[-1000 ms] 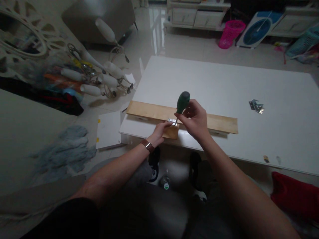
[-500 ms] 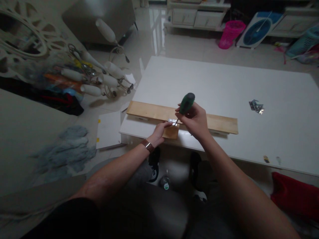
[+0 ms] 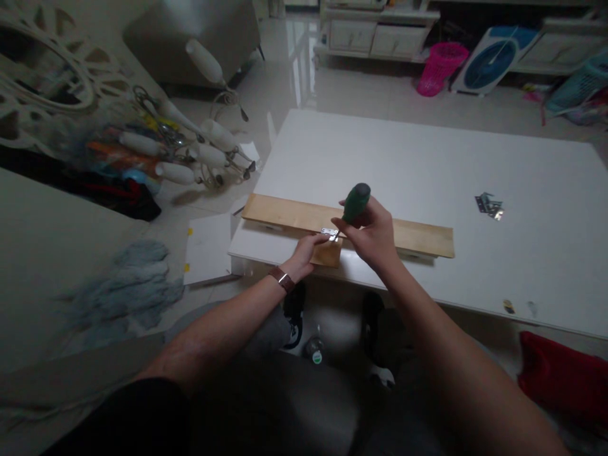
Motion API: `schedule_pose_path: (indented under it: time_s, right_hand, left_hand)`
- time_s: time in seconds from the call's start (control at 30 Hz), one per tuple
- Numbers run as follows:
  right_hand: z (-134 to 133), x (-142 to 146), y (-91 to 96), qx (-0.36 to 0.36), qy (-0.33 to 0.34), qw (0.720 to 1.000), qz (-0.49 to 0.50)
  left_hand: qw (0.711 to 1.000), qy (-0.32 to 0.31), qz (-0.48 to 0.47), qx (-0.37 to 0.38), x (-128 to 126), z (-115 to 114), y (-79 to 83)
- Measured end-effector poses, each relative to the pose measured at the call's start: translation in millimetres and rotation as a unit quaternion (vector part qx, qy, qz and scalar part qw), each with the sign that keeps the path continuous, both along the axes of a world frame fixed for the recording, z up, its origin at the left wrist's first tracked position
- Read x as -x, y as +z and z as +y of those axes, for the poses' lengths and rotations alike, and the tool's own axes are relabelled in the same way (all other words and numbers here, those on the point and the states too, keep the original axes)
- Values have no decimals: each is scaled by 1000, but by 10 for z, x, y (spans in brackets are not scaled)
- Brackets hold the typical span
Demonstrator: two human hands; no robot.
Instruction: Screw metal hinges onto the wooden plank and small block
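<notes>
My right hand (image 3: pixel 373 231) is closed round the green and black handle of a screwdriver (image 3: pixel 356 201). Its shaft slants down to a silver metal hinge (image 3: pixel 329 234), where the tip meets the plate. The hinge lies across the edge of a long wooden board (image 3: pixel 289 212) and a small wooden piece (image 3: pixel 327 253) in front of it. My left hand (image 3: pixel 303 253) grips the left side of this small piece, a digit pressing on the hinge. Its other fingers are partly hidden.
The board rests on a large white tabletop (image 3: pixel 427 158). Several metal hinges (image 3: pixel 489 206) lie in a pile to the right. A bottle (image 3: pixel 315 350) stands on the floor between my feet. Left of the table are a white panel (image 3: pixel 209 250) and a lamp fixture (image 3: pixel 209 152).
The screwdriver handle has shifted slightly downward, and the fingers of my right hand have changed their hold on it a little. My left hand stays at the hinge.
</notes>
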State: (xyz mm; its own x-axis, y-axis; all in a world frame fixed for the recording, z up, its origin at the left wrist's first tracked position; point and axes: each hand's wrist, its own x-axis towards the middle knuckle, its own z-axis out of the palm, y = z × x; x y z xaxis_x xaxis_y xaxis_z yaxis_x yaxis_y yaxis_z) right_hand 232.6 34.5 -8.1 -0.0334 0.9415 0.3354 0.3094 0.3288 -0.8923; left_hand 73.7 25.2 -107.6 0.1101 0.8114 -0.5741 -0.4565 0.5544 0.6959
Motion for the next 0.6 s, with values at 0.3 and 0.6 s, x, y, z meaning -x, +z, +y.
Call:
schedule_pose_path:
  time_s: [0.3, 0.6]
  right_hand:
    - [6, -64, 67, 56, 58, 996, 46]
    - [1, -62, 94, 50, 82, 994, 51]
  left_hand:
    - [999, 2, -3, 41, -21, 2, 36]
    - [1000, -3, -24, 15, -11, -2, 0]
